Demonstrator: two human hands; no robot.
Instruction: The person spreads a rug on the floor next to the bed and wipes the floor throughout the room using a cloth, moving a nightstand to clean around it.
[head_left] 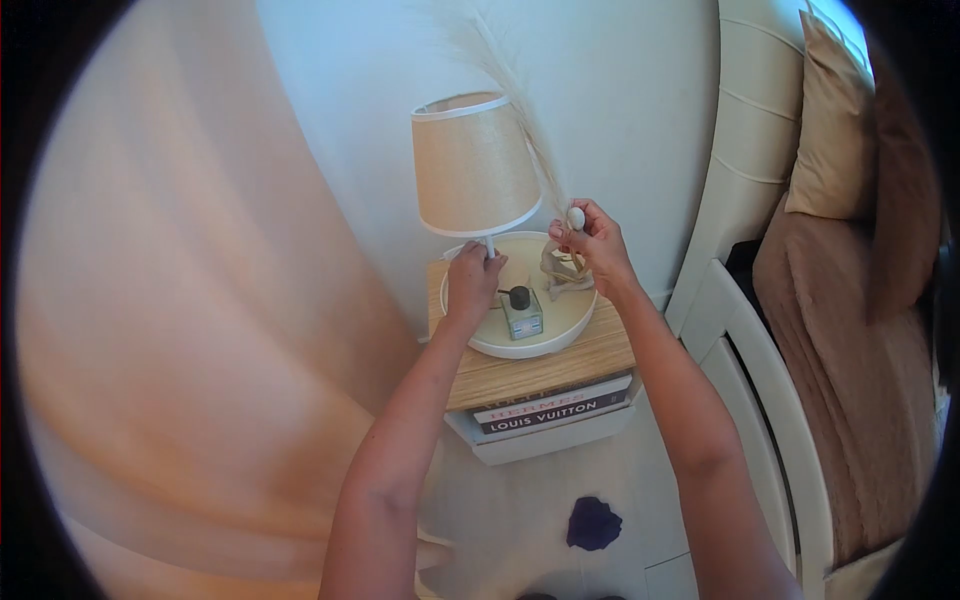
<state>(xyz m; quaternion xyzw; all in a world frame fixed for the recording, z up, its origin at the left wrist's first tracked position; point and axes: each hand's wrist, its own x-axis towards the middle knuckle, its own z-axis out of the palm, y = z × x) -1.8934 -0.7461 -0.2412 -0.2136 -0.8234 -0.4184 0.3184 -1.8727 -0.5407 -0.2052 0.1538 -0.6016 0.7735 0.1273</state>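
Note:
A table lamp with a beige shade [475, 165] stands on a round white tray [520, 351]. The fingers of my left hand [474, 283] are closed around its thin stem, just under the shade. Over the right side of the tray, my right hand [598, 250] is closed with a small round pale thing [576, 218] at its fingertips; its kind is unclear. Below those fingers sits a pale sculpted ornament [567, 285], partly hidden, with a thin looped band by it. A square glass bottle with a dark cap [521, 316] stands between my hands.
The tray rests on a wood-topped nightstand [540, 378] with large books [555, 408] on its shelf. A feathery plume [535, 130] rises behind the lamp. A curtain [200, 330] hangs left; a bed [830, 370] stands right. Dark cloth [594, 523] lies on the floor.

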